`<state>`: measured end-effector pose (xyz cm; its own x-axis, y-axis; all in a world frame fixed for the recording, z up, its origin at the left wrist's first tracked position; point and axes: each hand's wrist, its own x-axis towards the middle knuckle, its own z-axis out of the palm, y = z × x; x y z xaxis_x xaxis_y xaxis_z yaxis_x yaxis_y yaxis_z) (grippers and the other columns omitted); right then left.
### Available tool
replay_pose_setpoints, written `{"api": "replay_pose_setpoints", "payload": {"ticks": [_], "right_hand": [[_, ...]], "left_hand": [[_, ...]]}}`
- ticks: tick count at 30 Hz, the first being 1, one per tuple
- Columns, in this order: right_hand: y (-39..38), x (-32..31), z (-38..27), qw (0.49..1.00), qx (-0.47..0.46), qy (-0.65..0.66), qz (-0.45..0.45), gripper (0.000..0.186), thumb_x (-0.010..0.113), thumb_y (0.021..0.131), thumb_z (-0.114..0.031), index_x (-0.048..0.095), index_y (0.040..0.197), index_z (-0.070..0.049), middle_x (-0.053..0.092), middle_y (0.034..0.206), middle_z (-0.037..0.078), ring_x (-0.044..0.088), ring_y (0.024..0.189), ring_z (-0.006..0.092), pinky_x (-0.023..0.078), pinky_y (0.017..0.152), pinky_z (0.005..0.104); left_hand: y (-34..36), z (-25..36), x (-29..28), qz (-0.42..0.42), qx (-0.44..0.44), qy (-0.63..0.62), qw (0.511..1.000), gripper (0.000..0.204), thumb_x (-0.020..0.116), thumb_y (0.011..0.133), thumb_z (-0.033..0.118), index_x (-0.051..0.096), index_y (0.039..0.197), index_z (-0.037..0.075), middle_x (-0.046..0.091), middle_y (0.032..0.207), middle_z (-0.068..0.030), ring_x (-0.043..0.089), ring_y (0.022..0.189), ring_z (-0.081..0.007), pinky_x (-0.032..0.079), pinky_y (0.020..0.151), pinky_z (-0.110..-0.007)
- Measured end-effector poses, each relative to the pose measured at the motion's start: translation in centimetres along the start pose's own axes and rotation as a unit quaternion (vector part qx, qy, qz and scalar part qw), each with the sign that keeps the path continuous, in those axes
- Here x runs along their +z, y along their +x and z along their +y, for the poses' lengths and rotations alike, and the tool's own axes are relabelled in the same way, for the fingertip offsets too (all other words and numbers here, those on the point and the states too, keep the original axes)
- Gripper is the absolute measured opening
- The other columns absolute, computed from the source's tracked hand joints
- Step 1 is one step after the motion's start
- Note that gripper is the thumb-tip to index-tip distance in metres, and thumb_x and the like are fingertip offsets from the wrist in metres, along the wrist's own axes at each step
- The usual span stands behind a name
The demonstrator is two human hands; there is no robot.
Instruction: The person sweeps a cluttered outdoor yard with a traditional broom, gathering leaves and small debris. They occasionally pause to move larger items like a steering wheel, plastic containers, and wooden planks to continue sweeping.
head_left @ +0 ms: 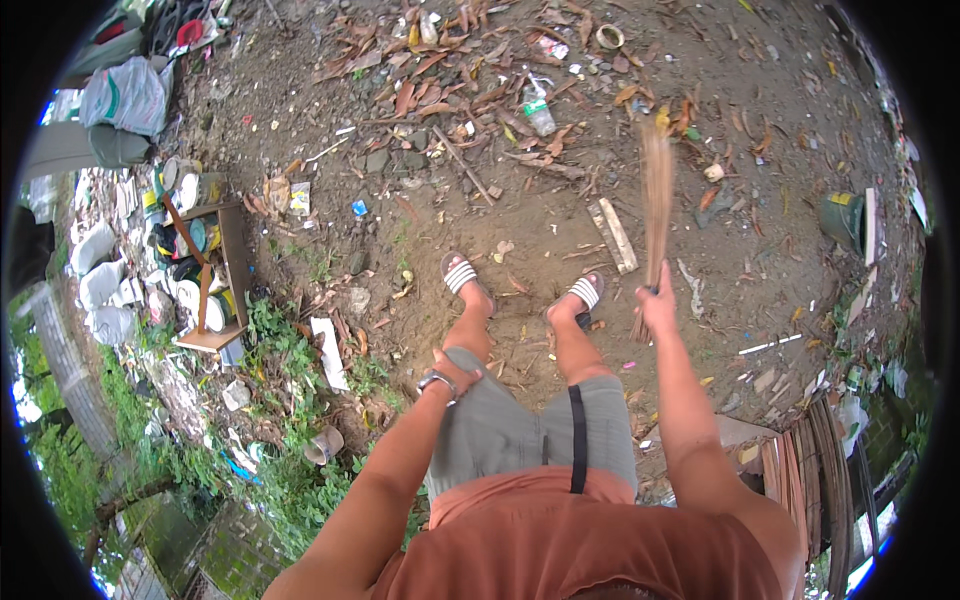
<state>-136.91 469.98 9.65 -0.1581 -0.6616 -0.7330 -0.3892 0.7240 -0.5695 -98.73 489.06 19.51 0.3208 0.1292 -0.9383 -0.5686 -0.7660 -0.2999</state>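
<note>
In my right hand (657, 308) is a stick broom (656, 190), gripped near its bound end. Its long thin bristles point away from me over the dirt, and their tips are smeared by motion. My left hand (460, 376) lies on my left thigh just above the knee, holding nothing, with a band around the wrist. Beyond the broom's tips are dry leaves (680, 112). Left of the bristles, a short piece of wood (613, 236) lies on the ground. Farther off, a clear plastic bottle (538, 110) with a green label rests among brown leaves.
A stick (462, 165) lies ahead of my sandalled feet. At the left, a broken wooden frame (232, 270) stands beside heaped containers and bags. Green plants (310, 500) grow at the lower left. A dark bucket (842, 220) is at the right, with stacked boards (805, 470) nearer me.
</note>
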Motion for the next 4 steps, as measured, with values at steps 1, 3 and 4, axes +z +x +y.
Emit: {"api": "replay_pose_setpoints", "payload": {"ticks": [1, 3, 4], "right_hand": [[-2.9, -2.0, 0.2, 0.998, 0.047, -0.032, -0.030, 0.092, 0.065, 0.083, 0.002, 0.021, 0.160, -0.021, 0.060, 0.106, 0.014, 0.058, 0.064, 0.0200, 0.051, 0.051, 0.0343], [-8.1, -7.3, -0.1, 0.981, 0.098, -0.140, -0.093, 0.093, 0.066, 0.081, 0.001, 0.021, 0.160, -0.020, 0.060, 0.117, 0.014, 0.063, 0.073, 0.0232, 0.055, 0.058, 0.0377], [-8.9, -9.3, -0.9, 0.983, 0.090, -0.133, -0.090, 0.093, 0.066, 0.081, 0.001, 0.021, 0.160, -0.020, 0.060, 0.117, 0.014, 0.063, 0.073, 0.0232, 0.055, 0.058, 0.0377]], "left_hand": [[-0.1, -0.4, -0.5, -0.004, 0.026, -0.034, 0.999, 0.130, 0.075, 0.076, 0.061, -0.003, 0.156, -0.004, 0.049, 0.143, -0.0311, 0.048, 0.136, -0.0403, 0.037, 0.114, -0.043], [-0.3, -0.6, -2.0, 0.041, 0.067, -0.062, 0.995, 0.124, 0.072, 0.078, 0.062, 0.002, 0.157, -0.003, 0.048, 0.144, -0.0306, 0.049, 0.134, -0.0434, 0.038, 0.113, -0.043], [-1.1, -0.4, -1.2, 0.053, 0.079, -0.065, 0.993, 0.124, 0.072, 0.078, 0.062, 0.002, 0.157, -0.003, 0.048, 0.144, -0.0306, 0.049, 0.134, -0.0434, 0.038, 0.113, -0.043]]}}
